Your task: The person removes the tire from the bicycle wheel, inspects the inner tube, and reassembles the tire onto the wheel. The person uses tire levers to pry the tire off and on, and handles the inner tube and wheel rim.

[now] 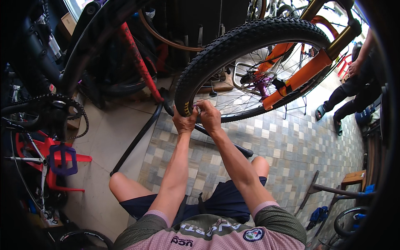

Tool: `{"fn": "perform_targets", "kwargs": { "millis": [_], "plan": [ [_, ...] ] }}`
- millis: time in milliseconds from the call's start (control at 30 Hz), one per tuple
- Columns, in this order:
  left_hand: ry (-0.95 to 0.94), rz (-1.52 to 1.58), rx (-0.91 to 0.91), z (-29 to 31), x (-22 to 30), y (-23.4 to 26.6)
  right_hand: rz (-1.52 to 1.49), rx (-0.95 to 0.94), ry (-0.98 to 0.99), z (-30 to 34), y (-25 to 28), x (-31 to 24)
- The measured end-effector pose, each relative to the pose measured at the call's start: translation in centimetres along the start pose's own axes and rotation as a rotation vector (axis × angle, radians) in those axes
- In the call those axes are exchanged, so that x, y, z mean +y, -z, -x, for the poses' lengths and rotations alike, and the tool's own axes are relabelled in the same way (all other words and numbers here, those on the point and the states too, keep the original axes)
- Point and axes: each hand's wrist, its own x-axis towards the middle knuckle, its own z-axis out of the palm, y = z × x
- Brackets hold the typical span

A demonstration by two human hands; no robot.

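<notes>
The knobby tyre (195,68) sits around its rim, the wheel already in the orange fork (298,77); handwork at the tyre's near edge seems unfinished, though how much remains can't be told. The left hand (184,121) has its fingers clamped on that edge; the right hand's (210,116) fingers bunch beside it, their grip unclear. Spokes (233,98) limit rightward reach, the black stand leg (137,139) leftward; tiled floor (287,148) spreads rightward.
</notes>
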Motion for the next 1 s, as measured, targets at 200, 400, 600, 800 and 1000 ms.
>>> {"fn": "perform_targets", "kwargs": {
  "millis": [200,400,600,800,1000],
  "plan": [
    [-0.036,0.001,-0.012,-0.3,0.6,0.5,-0.123,-0.100,-0.387,-0.2,0.5,0.0],
    [-0.007,-0.008,0.000,0.0,0.1,0.4,-0.477,-0.460,-0.752,-3.4,4.2,-0.7],
    [0.011,-0.010,0.014,1.2,-0.1,0.3,-0.386,-0.560,-0.806,-4.3,3.8,0.0],
    [0.012,0.028,0.005,0.7,0.1,0.3,-0.653,-0.468,-0.738,-2.6,3.3,-0.1],
    [-0.029,-0.005,-0.033,-0.2,-0.2,0.3,-0.673,-0.275,-0.291,-0.8,0.7,2.1]
  ]
}}
